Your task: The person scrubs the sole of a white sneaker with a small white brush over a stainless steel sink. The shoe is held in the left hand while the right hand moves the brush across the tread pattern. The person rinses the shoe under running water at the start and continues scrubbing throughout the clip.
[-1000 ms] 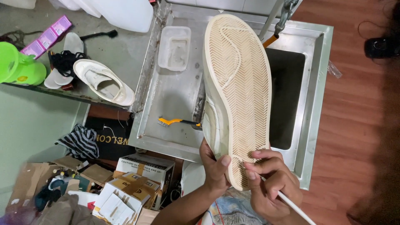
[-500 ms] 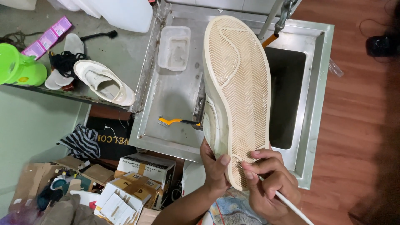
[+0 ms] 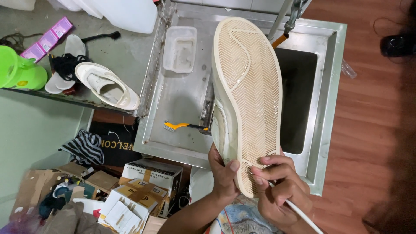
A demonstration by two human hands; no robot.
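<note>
- Far left: green plastic jug, cut off by the frame edge, so its full shape is unclear.
- Next to it: pink packets, then flat insoles with black laces piled on top. A second cream sneaker lies on its side on the grey counter, opening toward camera.
- Below counter: striped cloth, cardboard boxes and a loose heap at bottom left that is too cluttered to sort out.
- Centre: steel sink unit with a white plastic tub on the drainboard; contents hard to make out. Small yellow-handled brush lies on the drainboard, its right end hidden behind the held shoe.
- Left hand closed around the heel side of the cream sneaker, thumb on the sole edge. The shoe is held up over the sink, sole facing camera, toe pointing away. Upper mostly hidden; only a strip of the side shows.
- Right hand pinched shut on a thin white stick, tip against the sole tread near the heel. Tip is covered by fingers; the far end runs out of the bottom edge.
- Sink basin dark, partly blocked by the shoe. Tap pipe cut off at top.
- Right: wood floor, dark object at top right, blurred.
</note>
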